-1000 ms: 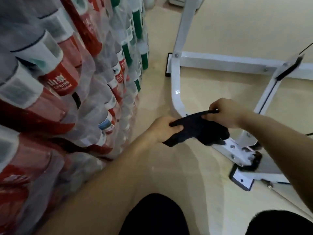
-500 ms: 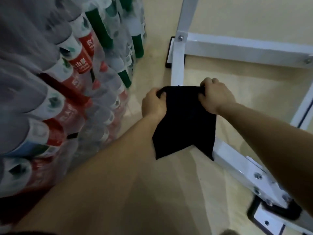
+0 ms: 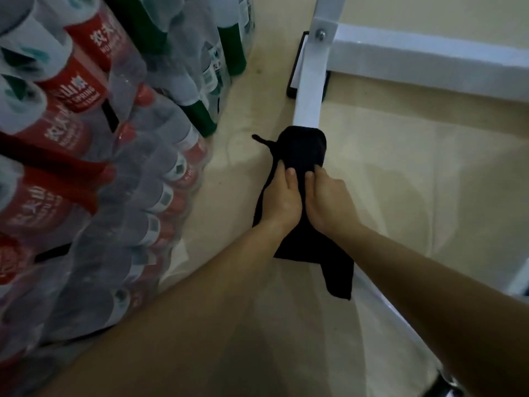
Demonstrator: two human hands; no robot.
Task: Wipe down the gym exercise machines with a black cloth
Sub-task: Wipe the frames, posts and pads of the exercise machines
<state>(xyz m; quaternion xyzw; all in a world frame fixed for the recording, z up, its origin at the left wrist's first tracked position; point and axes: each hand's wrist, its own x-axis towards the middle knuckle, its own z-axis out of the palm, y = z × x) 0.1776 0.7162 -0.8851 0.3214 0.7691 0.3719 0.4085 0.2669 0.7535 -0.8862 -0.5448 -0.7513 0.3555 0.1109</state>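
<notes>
Black cloth (image 3: pixel 303 150) wraps the white frame bar (image 3: pixel 310 90) — my left hand (image 3: pixel 282 200) and right hand (image 3: pixel 329 203) grip it, seemingly pressing down.

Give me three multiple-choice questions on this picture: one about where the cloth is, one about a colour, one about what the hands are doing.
1. Where is the cloth? A in a bucket; B draped over the bar; C on a chair.
2. What colour is the bar? A red; B black; C white.
3. The left hand and right hand: A both grip the cloth; B both hang idle; C only the left touches it.
Answers: 1 B, the cloth wraps over the bar; 2 C, the bar is plainly white; 3 A, both hands clasp the cloth side by side.
</notes>
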